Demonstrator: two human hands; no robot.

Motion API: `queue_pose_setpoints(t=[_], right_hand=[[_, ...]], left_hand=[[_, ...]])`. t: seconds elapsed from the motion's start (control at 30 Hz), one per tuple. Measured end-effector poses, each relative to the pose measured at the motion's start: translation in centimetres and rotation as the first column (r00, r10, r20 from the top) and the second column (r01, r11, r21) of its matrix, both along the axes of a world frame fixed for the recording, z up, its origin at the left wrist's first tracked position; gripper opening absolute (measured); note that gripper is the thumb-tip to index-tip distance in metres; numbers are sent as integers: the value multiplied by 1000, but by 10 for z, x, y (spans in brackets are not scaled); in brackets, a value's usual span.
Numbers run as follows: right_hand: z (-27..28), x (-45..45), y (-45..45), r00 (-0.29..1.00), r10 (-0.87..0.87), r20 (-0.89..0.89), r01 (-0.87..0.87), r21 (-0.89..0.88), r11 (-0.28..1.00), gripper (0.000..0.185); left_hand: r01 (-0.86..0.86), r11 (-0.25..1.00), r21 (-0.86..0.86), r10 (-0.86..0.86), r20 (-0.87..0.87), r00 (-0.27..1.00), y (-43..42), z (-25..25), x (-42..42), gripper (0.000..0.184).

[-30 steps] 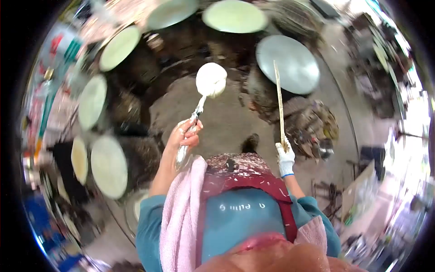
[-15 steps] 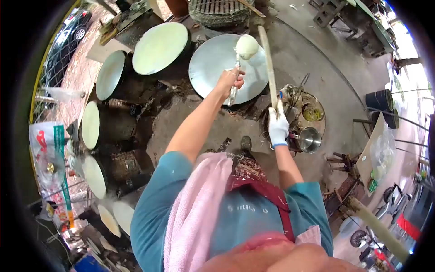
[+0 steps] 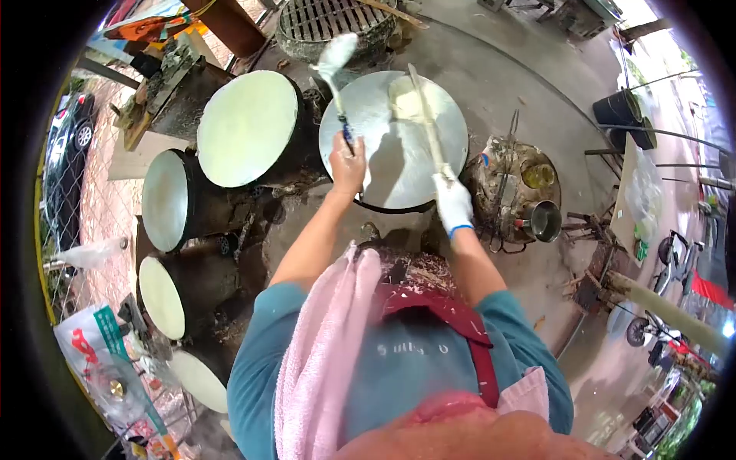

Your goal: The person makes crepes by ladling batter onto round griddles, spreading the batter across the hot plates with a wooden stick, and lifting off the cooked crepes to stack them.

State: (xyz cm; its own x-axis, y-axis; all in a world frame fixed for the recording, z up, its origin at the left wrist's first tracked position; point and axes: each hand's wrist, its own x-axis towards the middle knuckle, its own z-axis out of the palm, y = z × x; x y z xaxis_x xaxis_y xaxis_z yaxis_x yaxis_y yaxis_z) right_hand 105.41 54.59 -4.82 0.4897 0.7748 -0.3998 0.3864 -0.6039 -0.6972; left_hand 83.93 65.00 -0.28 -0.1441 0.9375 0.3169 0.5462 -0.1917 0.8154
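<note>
My bare left hand grips the handle of a ladle, whose bowl is coated with pale batter and hangs past the far left rim of a large round metal griddle. Wrapped in a white glove, my right hand holds one end of a long flat wooden stick. The stick reaches over the griddle, its far part lying across a round patch of pale batter. Whether the stick touches the batter is hard to tell. A shadow falls on the middle of the griddle.
Several more round griddles stand at left, including a large one covered with a pale sheet and a bare-looking one. A round stand at right bears a metal pot. Beyond is a slatted round stove.
Batter now lies on the griddle. The ladle has moved left, away from above the griddle. The stick has swung from the griddle's right side to over the batter.
</note>
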Motion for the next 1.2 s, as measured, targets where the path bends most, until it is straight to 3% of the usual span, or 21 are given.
queue_pose_setpoints(t=[0.03,0.07,0.1,0.13,0.17,0.2,0.27,0.3,0.33,0.4,0.43,0.47,0.53,0.57,0.67,0.73,0.8,0.9,0.93,1.1,1.2], right_hand=[[13,4,-8,999,-32,2,32,99,995,45],[-53,17,-16,984,-117,135,49,426,904,42],[-35,9,-16,989,-124,-76,138,203,969,42],[-8,-7,-20,943,-181,-280,174,-50,983,43],[8,-32,-14,866,-262,-427,238,-108,965,43],[18,-49,-8,852,-252,-458,224,-114,968,43],[-7,-50,9,891,-122,-438,105,-63,992,44],[-21,-37,9,975,-11,-221,26,64,998,46],[6,-23,7,980,21,-198,-12,47,999,48],[-51,23,-6,995,-21,-96,58,411,910,48],[-31,25,-12,942,-157,-298,218,182,959,48],[-17,21,-4,930,-131,-344,163,65,985,48],[7,-11,6,889,-111,-444,46,-154,987,49],[9,-25,13,860,-88,-503,35,-112,993,48],[-5,-13,21,914,136,-382,-115,76,990,44],[-19,36,28,956,223,-192,-173,246,954,43],[-32,74,34,928,-21,-372,52,72,996,41],[13,39,48,842,113,-527,-188,-91,978,41],[9,27,50,797,131,-590,-196,-47,979,43],[-24,94,67,786,385,-483,-327,202,923,48],[-22,131,102,848,353,-396,-370,34,928,45]], left_hand=[[22,999,50,-24,39,999,-1,9,-17,19],[37,994,105,-45,79,996,0,15,-32,18],[104,995,10,-104,70,992,-1,13,-50,17],[146,987,64,-148,30,988,-5,19,-60,16],[178,983,-34,-175,83,981,-9,11,-71,17],[213,969,-129,-195,139,971,-14,3,-82,17],[285,947,-147,-277,78,958,-20,8,-96,18],[320,934,-157,-318,43,947,-25,12,-104,18],[284,930,-234,-270,92,959,-32,3,-115,18],[207,897,-390,-149,174,973,-49,-24,-135,18],[153,943,-295,-170,-33,985,-58,3,-131,18],[182,867,-464,-68,252,965,-61,-2,-134,17],[171,812,-558,47,354,934,-74,34,-124,21],[174,803,-571,66,375,925,-81,35,-123,21],[158,788,-594,119,400,909,-98,40,-119,20],[108,795,-597,145,360,922,-99,45,-114,20],[65,800,-596,192,357,914,-104,47,-107,21],[19,795,-606,238,341,909,-111,43,-100,21],[2,792,-611,254,333,908,-115,41,-97,21],[-73,767,-637,341,308,888,-128,47,-84,23],[-122,759,-639,387,293,874,-135,40,-80,23]])
